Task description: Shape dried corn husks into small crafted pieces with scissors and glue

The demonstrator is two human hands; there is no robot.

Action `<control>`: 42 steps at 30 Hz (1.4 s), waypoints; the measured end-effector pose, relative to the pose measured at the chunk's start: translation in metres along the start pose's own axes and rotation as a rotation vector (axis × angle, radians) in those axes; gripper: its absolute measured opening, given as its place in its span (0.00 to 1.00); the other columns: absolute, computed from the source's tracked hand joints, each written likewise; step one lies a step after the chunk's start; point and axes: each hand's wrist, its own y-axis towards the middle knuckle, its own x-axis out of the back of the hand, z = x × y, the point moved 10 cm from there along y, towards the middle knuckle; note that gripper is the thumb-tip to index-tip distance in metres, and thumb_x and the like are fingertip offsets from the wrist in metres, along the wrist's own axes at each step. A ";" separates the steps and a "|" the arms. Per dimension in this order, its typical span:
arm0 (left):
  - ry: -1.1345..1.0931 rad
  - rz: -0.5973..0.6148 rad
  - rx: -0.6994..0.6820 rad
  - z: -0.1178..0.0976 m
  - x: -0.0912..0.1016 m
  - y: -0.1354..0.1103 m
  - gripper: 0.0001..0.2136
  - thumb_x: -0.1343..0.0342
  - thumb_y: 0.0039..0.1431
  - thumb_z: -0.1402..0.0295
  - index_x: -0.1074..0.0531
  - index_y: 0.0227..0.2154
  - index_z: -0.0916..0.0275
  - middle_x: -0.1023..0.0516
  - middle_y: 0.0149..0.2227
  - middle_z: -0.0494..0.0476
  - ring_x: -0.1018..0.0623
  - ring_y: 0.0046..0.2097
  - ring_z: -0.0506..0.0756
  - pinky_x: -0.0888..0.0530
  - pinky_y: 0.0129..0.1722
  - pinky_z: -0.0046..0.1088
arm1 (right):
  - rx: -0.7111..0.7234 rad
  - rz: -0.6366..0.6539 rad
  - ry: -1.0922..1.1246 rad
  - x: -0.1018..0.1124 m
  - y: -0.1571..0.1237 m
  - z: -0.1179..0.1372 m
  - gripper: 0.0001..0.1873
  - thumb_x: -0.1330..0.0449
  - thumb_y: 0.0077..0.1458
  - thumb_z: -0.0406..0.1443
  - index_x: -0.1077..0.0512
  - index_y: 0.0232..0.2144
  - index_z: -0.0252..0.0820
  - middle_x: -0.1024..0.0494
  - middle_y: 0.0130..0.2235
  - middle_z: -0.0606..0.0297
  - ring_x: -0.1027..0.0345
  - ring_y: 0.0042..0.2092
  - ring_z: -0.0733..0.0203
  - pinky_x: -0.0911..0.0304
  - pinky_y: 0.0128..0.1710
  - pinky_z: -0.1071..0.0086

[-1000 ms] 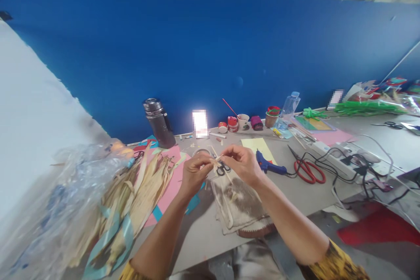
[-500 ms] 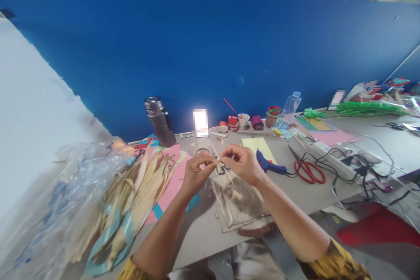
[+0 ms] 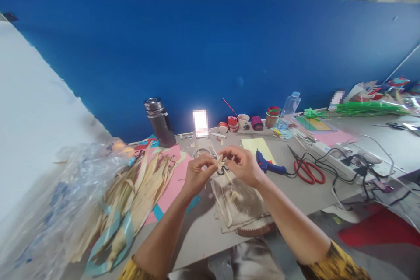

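Over the middle of the table, my left hand [image 3: 199, 169] pinches a small pale flower-shaped piece of dried husk [image 3: 220, 163] between thumb and fingers. My right hand [image 3: 243, 165] closes its thumb and fingertips on the other side of the same piece. Several short petals fan out between the two hands. Just below the fingertips, the dark handle loops of small scissors [image 3: 221, 171] show in part. A folded, stained cloth [image 3: 241, 203] lies under and in front of my hands, with a thin stick [image 3: 229, 176] across its far edge.
Left of my arms lie dried husk strips [image 3: 147, 183] and crumpled clear plastic [image 3: 65, 201]. A dark flask [image 3: 160, 124] stands behind them. To the right are a blue glue gun [image 3: 269, 165], red-handled scissors [image 3: 308, 171] and a power strip [image 3: 349, 159] with tangled cables.
My right fingertips have drawn back slightly to the right, and the pale petals show more openly between my hands. The objects on the table stay where they were.
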 end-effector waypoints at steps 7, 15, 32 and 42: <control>-0.081 -0.015 0.103 0.016 -0.004 -0.002 0.09 0.34 0.51 0.60 0.20 0.24 0.60 0.21 0.28 0.56 0.25 0.33 0.55 0.29 0.36 0.31 | -0.011 0.000 0.005 -0.004 -0.005 -0.003 0.19 0.43 0.50 0.29 0.23 0.44 0.43 0.22 0.35 0.65 0.35 0.31 0.65 0.42 0.28 0.73; -0.163 -0.032 0.114 0.018 -0.007 -0.003 0.08 0.33 0.52 0.61 0.20 0.25 0.61 0.23 0.28 0.55 0.27 0.31 0.52 0.30 0.35 0.28 | -0.002 -0.035 0.036 -0.008 -0.010 -0.010 0.31 0.42 0.47 0.28 0.31 0.56 0.43 0.22 0.44 0.62 0.35 0.34 0.65 0.39 0.30 0.72; -0.102 -0.044 0.077 0.016 -0.011 -0.007 0.09 0.34 0.53 0.60 0.20 0.25 0.60 0.23 0.28 0.54 0.26 0.32 0.52 0.30 0.36 0.28 | 0.065 -0.063 0.026 -0.012 -0.011 -0.015 0.03 0.38 0.54 0.34 0.24 0.33 0.44 0.23 0.38 0.63 0.35 0.32 0.63 0.42 0.29 0.71; -0.181 -0.017 0.165 0.028 -0.016 -0.008 0.10 0.33 0.51 0.60 0.21 0.25 0.62 0.25 0.27 0.54 0.26 0.31 0.53 0.29 0.34 0.28 | 0.060 -0.043 0.023 -0.009 -0.011 -0.014 0.04 0.37 0.55 0.36 0.24 0.34 0.43 0.23 0.38 0.63 0.34 0.33 0.63 0.43 0.28 0.71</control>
